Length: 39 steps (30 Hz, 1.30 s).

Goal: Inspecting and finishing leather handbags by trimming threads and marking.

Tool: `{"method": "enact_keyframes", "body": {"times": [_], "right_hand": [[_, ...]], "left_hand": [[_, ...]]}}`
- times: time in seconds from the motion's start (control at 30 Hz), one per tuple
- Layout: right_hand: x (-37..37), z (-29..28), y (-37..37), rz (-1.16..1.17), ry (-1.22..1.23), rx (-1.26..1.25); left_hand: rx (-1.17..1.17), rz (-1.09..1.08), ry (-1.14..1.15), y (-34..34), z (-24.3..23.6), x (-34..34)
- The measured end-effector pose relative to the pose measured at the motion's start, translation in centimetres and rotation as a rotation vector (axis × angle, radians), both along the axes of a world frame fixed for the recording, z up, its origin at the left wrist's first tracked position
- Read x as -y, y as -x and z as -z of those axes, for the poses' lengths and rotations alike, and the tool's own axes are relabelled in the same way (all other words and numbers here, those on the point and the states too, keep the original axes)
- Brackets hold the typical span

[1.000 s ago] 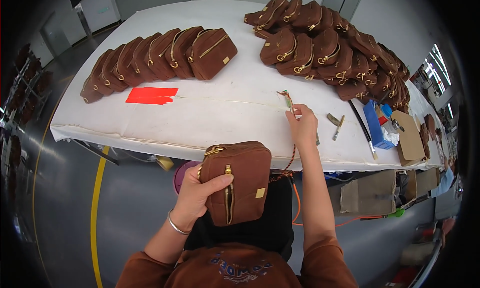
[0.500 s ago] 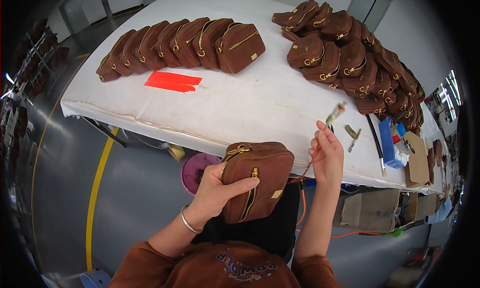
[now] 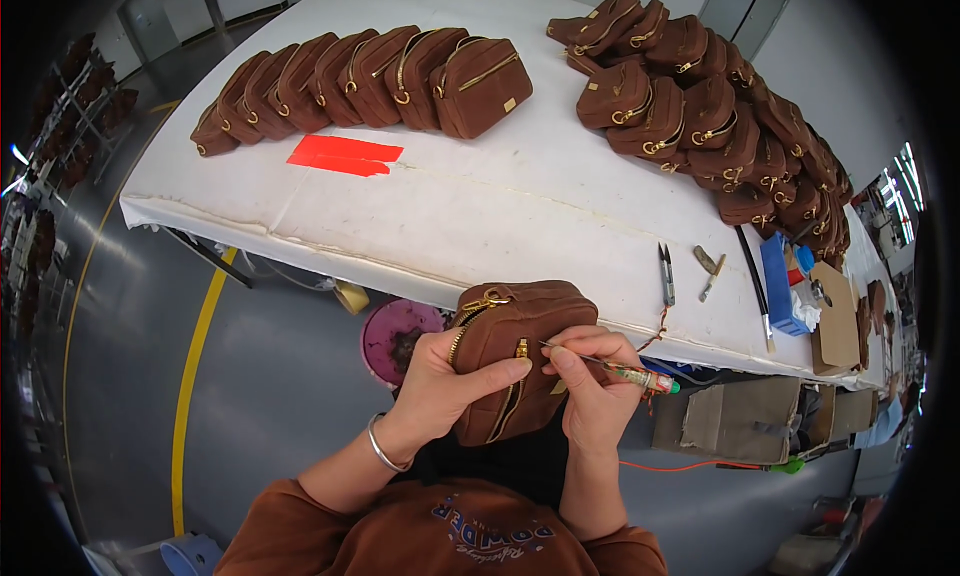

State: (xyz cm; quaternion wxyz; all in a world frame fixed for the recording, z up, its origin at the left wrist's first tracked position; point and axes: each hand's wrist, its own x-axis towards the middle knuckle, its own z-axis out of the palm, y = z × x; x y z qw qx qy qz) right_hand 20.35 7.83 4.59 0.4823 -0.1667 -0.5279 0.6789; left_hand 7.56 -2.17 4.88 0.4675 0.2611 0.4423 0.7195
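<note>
A brown suede bag with gold zips is held in front of my chest, below the table's near edge. My left hand grips it from the left side, thumb across its front. My right hand pinches a thin pointed tool with a coloured handle, its metal tip touching the bag's front zip.
The white table carries a row of brown bags at the back left, a pile of them at the right, a red sheet, small snips and a blue box. A pink bucket stands underneath.
My right hand came back from the table with the thin tool and lowered it onto the bag. The bag and left hand stayed in front of my chest.
</note>
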Motion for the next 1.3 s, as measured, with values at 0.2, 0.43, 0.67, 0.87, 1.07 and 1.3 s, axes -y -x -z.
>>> {"method": "enact_keyframes", "body": {"times": [0.2, 0.43, 0.67, 0.87, 1.07, 1.3], "right_hand": [[0.1, 0.1, -0.1, -0.015, -0.048, -0.003], [0.3, 0.0, -0.1, -0.002, -0.075, 0.03], [0.9, 0.4, 0.3, 0.338, -0.655, 0.252], [0.3, 1.6, 1.4, 0.468, -0.834, 0.213], [0.4, -0.9, -0.2, 0.348, -0.854, 0.296], [-0.5, -3.1, -1.2, 0.08, -0.292, 0.258]], "left_hand": [[-0.045, 0.012, 0.004, -0.1, 0.0, 0.1], [-0.066, 0.017, 0.005, -0.1, 0.2, 0.1], [-0.068, 0.009, 0.001, -0.4, 0.4, -0.1], [-0.148, -0.013, 0.047, -0.2, 1.2, -0.3], [-0.124, 0.008, 0.008, 0.1, 0.9, -0.5], [-0.033, 0.125, 0.042, 0.5, -0.3, -0.3]]}}
